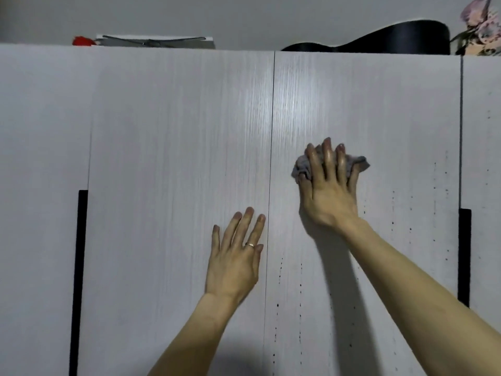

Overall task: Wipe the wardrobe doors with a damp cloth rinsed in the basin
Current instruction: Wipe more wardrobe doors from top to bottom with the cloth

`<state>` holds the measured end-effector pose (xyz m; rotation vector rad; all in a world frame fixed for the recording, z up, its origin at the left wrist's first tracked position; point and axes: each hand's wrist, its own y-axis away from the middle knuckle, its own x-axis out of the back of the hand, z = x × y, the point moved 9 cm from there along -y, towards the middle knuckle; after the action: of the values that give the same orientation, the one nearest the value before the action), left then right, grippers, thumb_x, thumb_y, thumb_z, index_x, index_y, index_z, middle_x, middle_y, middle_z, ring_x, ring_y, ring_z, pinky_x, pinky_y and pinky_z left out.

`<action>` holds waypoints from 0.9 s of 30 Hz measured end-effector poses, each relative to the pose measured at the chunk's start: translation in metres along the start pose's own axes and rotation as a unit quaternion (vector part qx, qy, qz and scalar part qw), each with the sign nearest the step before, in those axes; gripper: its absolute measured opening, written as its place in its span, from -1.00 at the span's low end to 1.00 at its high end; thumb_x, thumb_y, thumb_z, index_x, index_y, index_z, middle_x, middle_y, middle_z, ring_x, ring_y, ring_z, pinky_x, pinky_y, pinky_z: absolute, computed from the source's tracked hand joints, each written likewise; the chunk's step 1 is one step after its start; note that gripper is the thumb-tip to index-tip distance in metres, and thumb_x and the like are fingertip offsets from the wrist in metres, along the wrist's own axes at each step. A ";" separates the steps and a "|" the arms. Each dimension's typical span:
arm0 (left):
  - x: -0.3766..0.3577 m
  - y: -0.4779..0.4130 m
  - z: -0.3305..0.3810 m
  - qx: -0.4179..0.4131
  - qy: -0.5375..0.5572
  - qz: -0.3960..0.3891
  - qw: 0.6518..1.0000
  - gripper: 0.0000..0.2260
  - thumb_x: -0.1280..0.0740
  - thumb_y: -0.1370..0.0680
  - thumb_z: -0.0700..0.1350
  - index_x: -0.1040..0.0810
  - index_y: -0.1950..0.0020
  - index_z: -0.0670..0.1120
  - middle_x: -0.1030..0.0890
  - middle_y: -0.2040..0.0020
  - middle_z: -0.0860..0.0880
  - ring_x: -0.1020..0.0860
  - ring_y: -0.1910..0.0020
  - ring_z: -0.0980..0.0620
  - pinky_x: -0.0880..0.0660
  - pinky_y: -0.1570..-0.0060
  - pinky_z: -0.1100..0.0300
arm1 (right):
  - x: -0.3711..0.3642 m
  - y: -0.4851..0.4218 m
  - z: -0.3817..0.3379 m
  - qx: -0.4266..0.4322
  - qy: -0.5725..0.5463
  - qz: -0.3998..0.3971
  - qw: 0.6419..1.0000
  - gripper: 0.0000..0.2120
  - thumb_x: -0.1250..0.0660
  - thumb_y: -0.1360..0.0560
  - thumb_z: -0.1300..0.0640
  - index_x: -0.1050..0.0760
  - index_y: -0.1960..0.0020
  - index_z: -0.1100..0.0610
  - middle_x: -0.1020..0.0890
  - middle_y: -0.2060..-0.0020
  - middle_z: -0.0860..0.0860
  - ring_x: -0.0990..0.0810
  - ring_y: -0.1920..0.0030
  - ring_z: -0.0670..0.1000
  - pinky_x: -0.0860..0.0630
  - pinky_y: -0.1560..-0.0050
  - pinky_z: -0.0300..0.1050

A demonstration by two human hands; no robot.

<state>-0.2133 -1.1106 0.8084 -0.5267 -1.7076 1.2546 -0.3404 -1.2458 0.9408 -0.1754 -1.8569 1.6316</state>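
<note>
Two pale wood-grain wardrobe doors fill the view, the left door (pixel 176 158) and the right door (pixel 379 109), split by a thin vertical seam. My right hand (pixel 329 191) presses a crumpled grey cloth (pixel 302 165) flat against the right door with spread straight fingers. The cloth shows at both sides of the fingers. Dark drip trails run down the right door below and right of the hand. My left hand (pixel 235 256), wearing a ring, rests flat on the left door just left of the seam.
Black vertical handles sit at the far left (pixel 78 267) and far right (pixel 464 253). On top of the wardrobe lie a red item (pixel 82 41), a flat grey box (pixel 157 42), a black curved object (pixel 393 39) and a floral item (pixel 482 25).
</note>
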 end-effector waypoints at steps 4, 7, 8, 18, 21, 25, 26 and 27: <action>-0.005 0.002 0.000 0.009 0.003 0.002 1.000 -0.46 -0.06 -0.66 0.07 -0.02 -0.64 0.07 -0.02 -0.64 0.02 0.04 -0.61 -0.03 0.08 -0.55 -0.16 | -0.020 0.045 -0.015 0.008 -0.022 0.004 1.000 -0.40 0.08 -0.68 -0.15 0.21 -0.63 -0.05 0.27 -0.61 0.04 0.35 -0.58 0.12 0.38 -0.50 0.26; -0.009 0.001 0.001 0.006 0.017 0.000 1.000 -0.45 -0.06 -0.66 0.05 0.01 -0.64 0.07 0.02 -0.65 0.03 0.07 -0.62 -0.02 0.12 -0.53 -0.15 | -0.051 0.125 -0.026 0.101 0.027 -0.036 0.994 -0.42 0.11 -0.67 -0.16 -0.02 -0.64 0.02 0.12 -0.62 0.10 0.15 -0.61 0.20 0.14 -0.51 0.35; -0.008 0.002 0.000 0.006 0.016 -0.001 1.000 -0.45 -0.07 -0.66 0.05 0.01 -0.64 0.07 0.02 -0.65 0.03 0.07 -0.62 -0.02 0.12 -0.54 -0.15 | -0.057 0.138 -0.025 0.122 0.037 -0.051 0.990 -0.43 0.12 -0.67 -0.17 -0.08 -0.63 0.02 0.08 -0.63 0.08 0.11 -0.61 0.20 0.06 -0.49 0.36; 0.025 0.053 -0.093 0.163 0.098 0.016 0.982 -0.42 -0.23 -0.64 -0.02 -0.09 -0.62 0.06 -0.12 -0.62 0.03 -0.14 -0.56 0.01 -0.08 -0.55 -0.02 | -0.014 -0.047 -0.117 0.050 -0.041 -0.006 0.998 -0.42 0.07 -0.67 -0.14 0.20 -0.63 -0.10 0.24 -0.61 0.00 0.34 -0.58 0.12 0.36 -0.48 0.34; 0.024 0.077 -0.134 0.217 0.095 0.010 0.971 -0.45 -0.24 -0.64 -0.06 -0.15 -0.61 0.04 -0.15 -0.60 0.01 -0.17 -0.53 -0.02 -0.23 -0.51 -0.09 | -0.029 -0.033 -0.173 0.117 -0.034 0.003 0.993 -0.43 0.03 -0.67 -0.14 0.12 -0.63 -0.11 0.18 -0.62 0.02 0.30 -0.59 0.16 0.31 -0.49 0.37; 0.019 0.091 -0.138 0.211 0.101 0.003 0.972 -0.47 -0.24 -0.62 -0.18 -0.22 -0.59 -0.02 -0.21 -0.58 -0.04 -0.18 -0.53 -0.03 -0.25 -0.49 -0.08 | -0.088 0.101 -0.209 0.273 0.004 -0.031 0.961 -0.40 -0.14 -0.63 -0.11 -0.04 -0.62 -0.09 0.01 -0.63 0.05 0.15 -0.61 0.20 0.11 -0.53 0.36; 0.017 0.096 -0.136 0.212 0.104 -0.002 0.972 -0.46 -0.25 -0.60 -0.22 -0.25 -0.58 -0.04 -0.23 -0.58 -0.06 -0.19 -0.53 -0.04 -0.27 -0.48 -0.10 | -0.100 0.134 -0.201 0.296 0.019 -0.050 0.954 -0.38 -0.15 -0.61 -0.11 -0.05 -0.62 -0.10 -0.02 -0.62 0.04 0.12 -0.61 0.20 0.08 -0.53 0.34; 0.014 0.101 -0.133 0.211 0.107 -0.008 0.972 -0.44 -0.26 -0.58 -0.25 -0.26 -0.57 -0.05 -0.24 -0.57 -0.07 -0.19 -0.53 -0.04 -0.29 -0.47 -0.13 | -0.108 0.160 -0.187 0.308 0.034 -0.064 0.949 -0.39 -0.14 -0.60 -0.11 -0.07 -0.62 -0.11 -0.05 -0.62 0.04 0.08 -0.61 0.20 0.04 -0.52 0.32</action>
<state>-0.1238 -0.9925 0.7300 -0.3741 -1.2182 1.4437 -0.2044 -1.1088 0.7541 0.1545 -1.2024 1.9927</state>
